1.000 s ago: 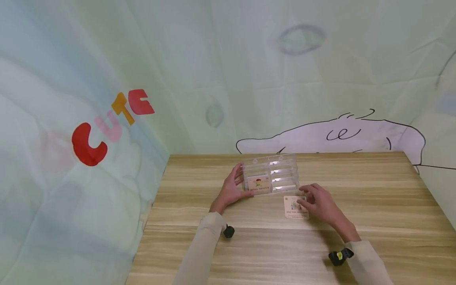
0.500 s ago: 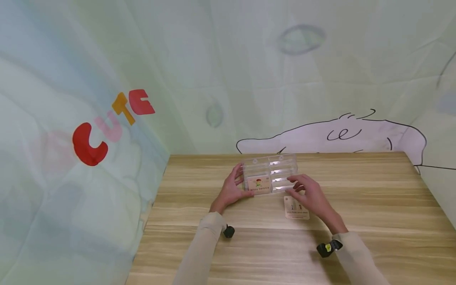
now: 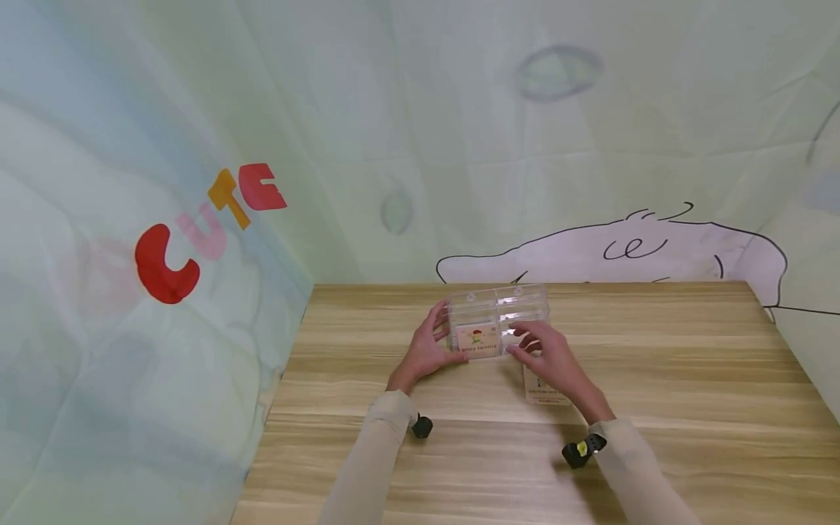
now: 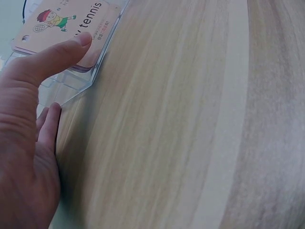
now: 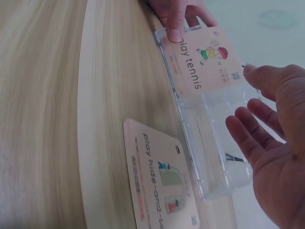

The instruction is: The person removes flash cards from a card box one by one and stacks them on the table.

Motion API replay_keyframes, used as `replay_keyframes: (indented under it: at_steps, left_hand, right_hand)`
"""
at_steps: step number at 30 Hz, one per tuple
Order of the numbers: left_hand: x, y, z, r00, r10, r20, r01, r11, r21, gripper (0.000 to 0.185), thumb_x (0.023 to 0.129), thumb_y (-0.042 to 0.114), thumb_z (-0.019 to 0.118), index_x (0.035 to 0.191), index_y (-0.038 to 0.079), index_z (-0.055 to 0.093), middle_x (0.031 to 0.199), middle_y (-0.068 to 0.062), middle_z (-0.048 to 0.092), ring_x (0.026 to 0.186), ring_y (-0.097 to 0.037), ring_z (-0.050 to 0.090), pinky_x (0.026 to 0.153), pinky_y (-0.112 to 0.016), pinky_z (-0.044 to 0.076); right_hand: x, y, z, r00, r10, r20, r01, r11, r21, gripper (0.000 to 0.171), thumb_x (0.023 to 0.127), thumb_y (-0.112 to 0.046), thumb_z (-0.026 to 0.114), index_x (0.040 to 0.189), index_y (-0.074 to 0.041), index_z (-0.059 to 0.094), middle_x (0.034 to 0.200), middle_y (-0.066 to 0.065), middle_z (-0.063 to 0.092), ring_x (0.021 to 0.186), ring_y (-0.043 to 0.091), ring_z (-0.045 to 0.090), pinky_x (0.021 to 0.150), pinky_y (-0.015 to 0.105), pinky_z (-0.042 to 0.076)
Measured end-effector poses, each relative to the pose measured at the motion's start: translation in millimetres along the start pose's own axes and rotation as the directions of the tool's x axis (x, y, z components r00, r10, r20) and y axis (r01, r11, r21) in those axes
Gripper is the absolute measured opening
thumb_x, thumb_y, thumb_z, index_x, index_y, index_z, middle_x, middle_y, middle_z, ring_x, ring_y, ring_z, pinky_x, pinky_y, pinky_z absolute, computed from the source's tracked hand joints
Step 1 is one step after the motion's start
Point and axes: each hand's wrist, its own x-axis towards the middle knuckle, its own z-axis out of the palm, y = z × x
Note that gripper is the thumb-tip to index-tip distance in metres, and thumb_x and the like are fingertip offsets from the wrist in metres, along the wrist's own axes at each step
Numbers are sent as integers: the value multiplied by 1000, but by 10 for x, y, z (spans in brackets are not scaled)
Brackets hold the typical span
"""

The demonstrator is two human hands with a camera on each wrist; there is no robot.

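A clear plastic card organizer (image 3: 475,299) with several stepped compartments stands tilted on the table. My left hand (image 3: 423,354) grips its left end, the thumb lying over the front and the fingers round the side. The "play tennis" picture card (image 5: 205,62) sits in the front left compartment, under that thumb in the left wrist view. Holding nothing, my right hand (image 3: 551,359) hovers at the organizer's front right, its fingers loosely bent close to the tennis card's right edge. Below it lies the "play hide-and-seek" card (image 5: 162,179), partly covered by the hand in the head view.
The wood-grain table (image 3: 485,467) spreads on both sides of the hands. Behind its far edge hangs a pale cloth backdrop (image 3: 459,146), printed with a cartoon outline and, at left, colourful letters.
My right hand has moved left from the hide-and-seek card, across the organizer's right compartments, to beside the tennis card. The left hand and organizer have stayed in place.
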Motion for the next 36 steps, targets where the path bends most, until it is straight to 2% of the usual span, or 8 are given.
replay_keyframes:
  at_steps: [6,15,24,36]
  left_hand:
    - [-4,9,3,1000,-4,-5,5,1000,8,118,73,20,98,164,30,23,161,-11,41,140,-32,50,113,-41,47]
    - [4,6,13,1000,6,-7,-6,1000,7,119,72,17,98,164,30,24,160,-11,43,139,-31,52,112,-38,48]
    - [8,0,13,1000,6,-5,-6,1000,9,118,72,19,98,164,31,24,159,-11,43,139,-30,51,112,-38,48]
    - [3,1,3,1000,10,-8,-10,1000,11,119,72,16,98,164,29,23,159,-12,43,139,-31,51,113,-39,47]
  right_hand:
    - [46,19,90,1000,-7,8,7,1000,23,46,92,-5,79,135,-2,63,114,16,67,91,23,68,80,34,64]
    - [68,40,146,999,-2,32,2,1000,3,48,93,-7,79,137,-2,62,113,16,67,90,22,68,81,35,64]
    - [68,30,180,998,27,53,-27,1000,-4,48,94,-7,78,139,-4,62,116,15,66,92,22,68,83,36,64]
    - [64,19,193,998,22,59,-23,1000,5,48,94,-7,78,139,-4,61,115,14,66,93,23,68,83,37,64]
